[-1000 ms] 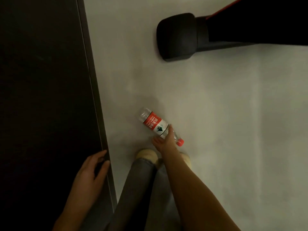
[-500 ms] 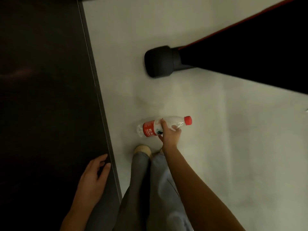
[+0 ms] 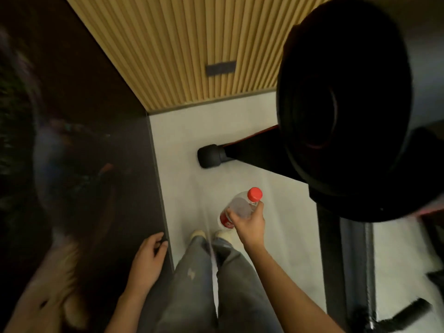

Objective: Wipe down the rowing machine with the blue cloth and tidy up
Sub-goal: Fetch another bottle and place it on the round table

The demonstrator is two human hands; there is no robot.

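your left hand [image 3: 146,260] rested open on the dark panel [image 3: 101,188] edge, holding nothing. right of that panel, your right hand [image 3: 249,224] had lifted the water bottle [image 3: 240,207] off the floor [image 3: 276,212] where it lay a second earlier, fingers wrapped round it: tidying begun. right again stood the rowing machine [image 3: 341,116]. no blue cloth showed.

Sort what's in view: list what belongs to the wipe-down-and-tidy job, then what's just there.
Job:
- rowing machine
- plastic bottle, held in the right hand

Just there:
- dark panel, left hand resting on its edge
- slatted wood wall

The blue cloth is not in view.
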